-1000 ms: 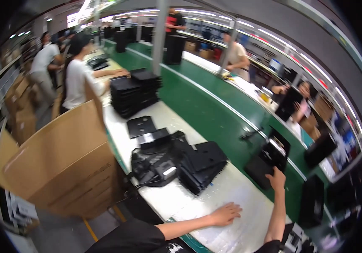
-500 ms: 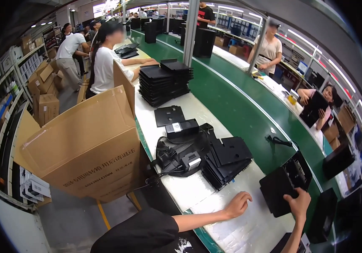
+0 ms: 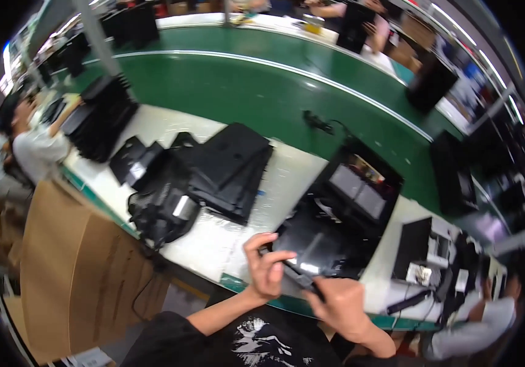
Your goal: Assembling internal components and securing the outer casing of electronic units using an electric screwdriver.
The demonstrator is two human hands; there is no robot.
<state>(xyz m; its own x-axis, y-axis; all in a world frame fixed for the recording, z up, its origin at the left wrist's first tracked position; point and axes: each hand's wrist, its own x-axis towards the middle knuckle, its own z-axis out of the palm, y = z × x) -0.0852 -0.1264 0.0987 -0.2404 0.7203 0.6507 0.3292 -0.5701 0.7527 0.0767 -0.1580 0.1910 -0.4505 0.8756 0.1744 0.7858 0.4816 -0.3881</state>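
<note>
My left hand (image 3: 265,269) and my right hand (image 3: 343,306) are close together at the table's near edge. Between them runs a slim dark bar-shaped thing (image 3: 301,276), blurred, its exact kind unclear. My right fist wraps round its lower end, and the curled fingers of my left hand pinch it near the upper end. Just beyond lies an opened black device casing (image 3: 326,241) with a glossy surface. Its raised far part holds silver-grey panels (image 3: 358,191). A black cable (image 3: 320,120) trails from the casing onto the green surface.
Black flat panels (image 3: 229,162) are stacked left of the casing, beside black parts and cables (image 3: 164,208). A large cardboard box (image 3: 73,269) stands at the left. An open black box-shaped unit (image 3: 421,244) sits to the right, near another person (image 3: 476,324). A green conveyor (image 3: 213,85) runs behind.
The view has swung to the right. My right hand has let go of the black casing and now grips the slim dark thing. My left hand has moved from the tabletop to meet it.
</note>
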